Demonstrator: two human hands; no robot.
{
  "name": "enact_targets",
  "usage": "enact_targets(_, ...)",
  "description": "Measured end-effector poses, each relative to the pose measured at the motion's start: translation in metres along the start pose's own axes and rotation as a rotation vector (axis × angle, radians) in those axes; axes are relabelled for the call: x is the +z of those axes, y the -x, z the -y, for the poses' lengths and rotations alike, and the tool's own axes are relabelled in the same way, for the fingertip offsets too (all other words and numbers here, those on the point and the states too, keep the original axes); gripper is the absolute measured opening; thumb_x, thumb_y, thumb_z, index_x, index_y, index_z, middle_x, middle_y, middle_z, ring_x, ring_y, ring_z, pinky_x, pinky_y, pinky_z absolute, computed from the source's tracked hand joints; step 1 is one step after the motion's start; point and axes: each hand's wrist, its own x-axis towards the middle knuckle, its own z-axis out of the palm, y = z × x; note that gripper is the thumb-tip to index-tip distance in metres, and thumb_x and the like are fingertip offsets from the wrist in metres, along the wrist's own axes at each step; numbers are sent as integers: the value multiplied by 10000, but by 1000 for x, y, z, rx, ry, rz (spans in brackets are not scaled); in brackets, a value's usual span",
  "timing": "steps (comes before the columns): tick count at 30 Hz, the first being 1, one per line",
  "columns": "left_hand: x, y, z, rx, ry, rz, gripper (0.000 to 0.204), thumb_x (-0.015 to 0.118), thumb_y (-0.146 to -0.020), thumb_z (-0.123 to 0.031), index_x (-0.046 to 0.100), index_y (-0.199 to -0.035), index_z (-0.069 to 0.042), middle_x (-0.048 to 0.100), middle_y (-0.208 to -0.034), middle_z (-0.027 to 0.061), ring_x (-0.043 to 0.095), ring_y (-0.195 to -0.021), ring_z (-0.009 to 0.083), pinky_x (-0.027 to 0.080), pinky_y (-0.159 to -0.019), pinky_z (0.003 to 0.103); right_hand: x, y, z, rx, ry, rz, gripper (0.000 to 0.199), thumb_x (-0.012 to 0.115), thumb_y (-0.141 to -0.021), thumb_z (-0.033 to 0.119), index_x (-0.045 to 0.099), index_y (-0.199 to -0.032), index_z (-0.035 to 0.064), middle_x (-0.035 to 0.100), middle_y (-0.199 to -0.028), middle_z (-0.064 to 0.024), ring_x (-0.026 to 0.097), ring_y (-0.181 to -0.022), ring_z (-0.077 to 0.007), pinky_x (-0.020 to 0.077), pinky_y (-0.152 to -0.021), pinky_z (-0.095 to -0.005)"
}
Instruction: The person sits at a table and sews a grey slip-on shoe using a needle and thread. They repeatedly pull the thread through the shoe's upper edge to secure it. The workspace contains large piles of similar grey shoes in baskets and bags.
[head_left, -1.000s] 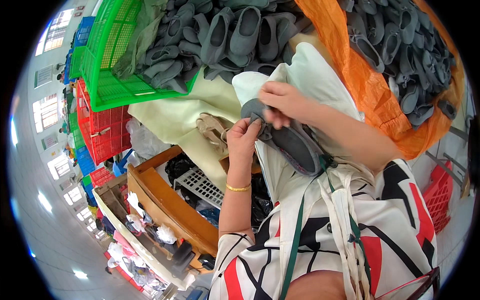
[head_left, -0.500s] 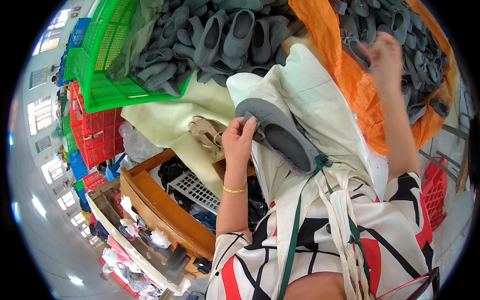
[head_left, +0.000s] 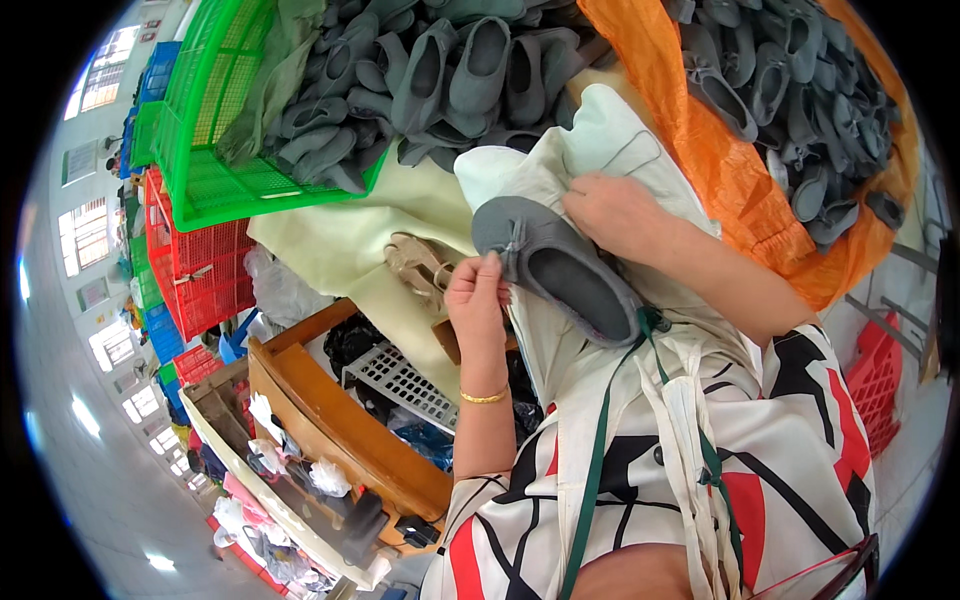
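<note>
A grey slip-on flat shoe [head_left: 560, 265] with a small bow lies on white cloth over my lap, its toe pointing away and to the left. My left hand [head_left: 478, 290] is at the shoe's left side, thumb and fingers pinched at the edge by the bow [head_left: 514, 238]. My right hand [head_left: 615, 215] is at the shoe's right side near the toe, palm down with fingers curled inward. Its fingertips are partly hidden, and whatever they hold is too small to make out.
A green plastic basket [head_left: 185, 180] heaped with grey shoes [head_left: 425, 75] stands at the far left. At the far right an orange sack [head_left: 690, 170] holds more grey shoes. Beige sandals [head_left: 412, 262] lie on pale yellow material, beside a wooden drawer unit [head_left: 340, 430]. Red crates [head_left: 195, 260] are stacked left.
My right hand has come from the orange sack to the right side of the shoe. My left hand has shifted slightly down from the bow. The shoe lies nearly where it was.
</note>
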Motion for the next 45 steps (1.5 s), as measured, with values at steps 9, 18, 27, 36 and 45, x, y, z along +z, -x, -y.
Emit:
enact_targets(9, 17, -6, 15, 29, -110, -113, 228, 532, -1041, -207, 497, -861, -71, 474, -673, -32, 445, -540, 42, 397, -482, 207, 11, -51, 36, 582, -1591, -416, 185, 549, -999, 198, 606, -887, 62, 583, -797, -23, 565, -720, -162, 477, -659, -333)
enact_targets(18, 5, -18, 40, 104, -246, -82, 241, 529, -1051, -262, 529, -889, -82, 509, -671, -39, 445, -515, 40, 400, -468, 190, 10, -30, 34, 765, -2290, -254, 229, 488, -938, 193, 444, -723, 132, 407, -607, 30, 322, -504, -104, 319, -560, -275)
enact_targets(27, 16, 24, -5, 945, -1058, -71, 183, 705, -898, -115, 611, -1041, -47, 559, -756, 36, 552, -683, 172, 453, -595, 306, 16, -27, 35, 857, -2297, -373, 181, 495, -938, 194, 461, -770, 135, 428, -640, 18, 362, -545, -115, 357, -594, -297)
enact_targets(36, 34, 7, -11, 898, -1274, -70, 528, 742, -783, -160, 582, -1277, -67, 554, -876, 82, 582, -760, 277, 504, -653, 377, 1, -26, 51, 733, -2243, -335, 200, 497, -957, 177, 508, -771, 104, 508, -685, -19, 448, -590, -141, 419, -648, -326)
enact_targets(45, 22, -21, -12, 1159, -1178, -23, 425, 673, -748, -62, 613, -1164, -125, 549, -796, 58, 598, -693, 255, 508, -573, 372, -30, -5, 103, 480, -1841, -318, 193, 475, -1017, 170, 504, -849, 80, 490, -771, 21, 422, -693, -70, 381, -681, -251)
